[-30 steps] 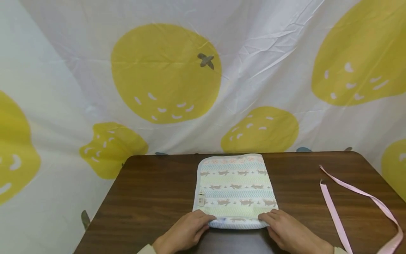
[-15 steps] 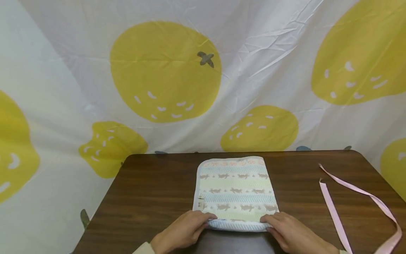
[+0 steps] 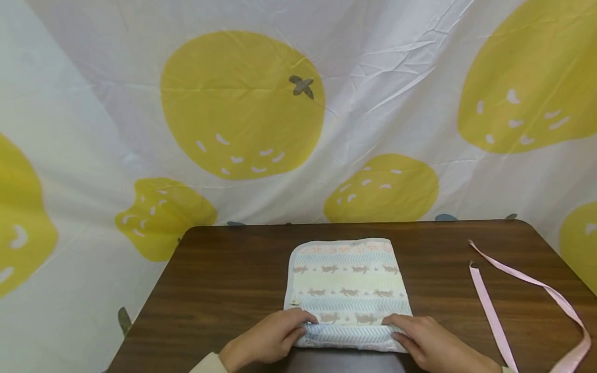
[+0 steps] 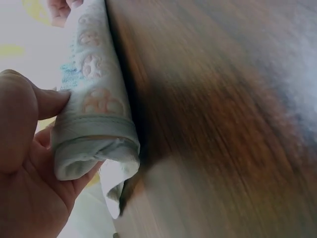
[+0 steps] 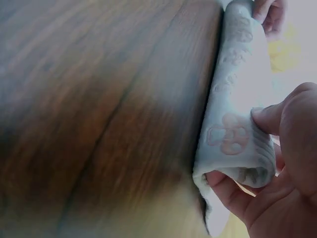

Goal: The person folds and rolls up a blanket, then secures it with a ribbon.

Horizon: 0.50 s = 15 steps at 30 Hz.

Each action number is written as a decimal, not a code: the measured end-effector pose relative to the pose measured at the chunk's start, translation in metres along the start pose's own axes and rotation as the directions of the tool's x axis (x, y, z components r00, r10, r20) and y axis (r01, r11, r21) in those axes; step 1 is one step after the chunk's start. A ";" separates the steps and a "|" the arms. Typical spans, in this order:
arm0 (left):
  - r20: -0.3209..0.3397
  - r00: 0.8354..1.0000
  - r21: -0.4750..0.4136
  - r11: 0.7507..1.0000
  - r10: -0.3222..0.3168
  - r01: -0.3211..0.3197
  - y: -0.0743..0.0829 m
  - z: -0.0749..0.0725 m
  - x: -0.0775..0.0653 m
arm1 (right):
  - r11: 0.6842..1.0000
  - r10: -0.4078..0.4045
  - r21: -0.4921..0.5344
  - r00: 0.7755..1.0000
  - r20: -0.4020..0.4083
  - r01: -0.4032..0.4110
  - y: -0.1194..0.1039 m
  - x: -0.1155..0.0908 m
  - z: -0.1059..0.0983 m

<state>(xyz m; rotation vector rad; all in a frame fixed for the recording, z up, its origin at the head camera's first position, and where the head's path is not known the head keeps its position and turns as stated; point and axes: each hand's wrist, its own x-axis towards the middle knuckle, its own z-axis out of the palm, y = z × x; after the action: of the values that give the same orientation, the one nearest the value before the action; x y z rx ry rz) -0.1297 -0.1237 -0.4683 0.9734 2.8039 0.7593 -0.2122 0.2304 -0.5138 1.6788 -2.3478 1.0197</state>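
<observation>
A patterned cloth, with rows of brown animals and blue and pale green zigzags, lies on the table in front of me. Its near edge is turned over into a soft roll. My left hand pinches the left end of that roll, and my right hand grips the right end. In the left wrist view, thumb and fingers wrap the rolled end, its layers showing at the opening. The right wrist view has the fingers of my right hand tucked under the roll, thumb on top.
Dark brown wood-grain table under the cloth. To the right lies a long pink ribbon, curving near the table's right side. Behind the far edge hangs a white curtain printed with yellow fruit.
Both hands have rolled the near edge further over. The cloth's far edge has shifted toward me, and its small tag is now mostly hidden by the left hand. The ribbon has stayed put.
</observation>
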 end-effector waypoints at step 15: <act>0.007 0.998 -0.146 0.987 -0.061 0.061 -0.011 0.000 0.012 | 0.973 0.213 0.100 0.976 -0.041 -0.208 0.006 0.003 0.000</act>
<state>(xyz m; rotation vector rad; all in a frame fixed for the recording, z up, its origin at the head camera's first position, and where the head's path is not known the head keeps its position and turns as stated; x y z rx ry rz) -0.1451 -0.1239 -0.4729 0.8602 2.7165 0.9394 -0.2188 0.2291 -0.5158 1.4355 -2.5225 1.2119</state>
